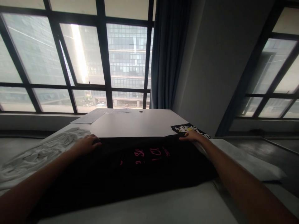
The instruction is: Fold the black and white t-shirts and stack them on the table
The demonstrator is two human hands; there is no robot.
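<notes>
A black garment [112, 174] with pink lettering is spread across the white table in front of me, its far edge nearly straight. My left hand [87, 143] is closed on its far left corner, fingers bent over the edge. At the far right corner, my right hand [192, 136] pinches the cloth, thumb and fingers close together. The garment's exact cut is hard to make out in the dim light. Just beyond my right hand lies a black cloth with white and yellow print [184, 127], partly covered by that hand.
Crumpled white cloth [53, 144] lies along the table's left side. Papers [88, 117] rest at the far left of the white table [137, 124]. Pale material [247, 158] spreads right of my right arm. Windows and a blue curtain [165, 62] stand behind.
</notes>
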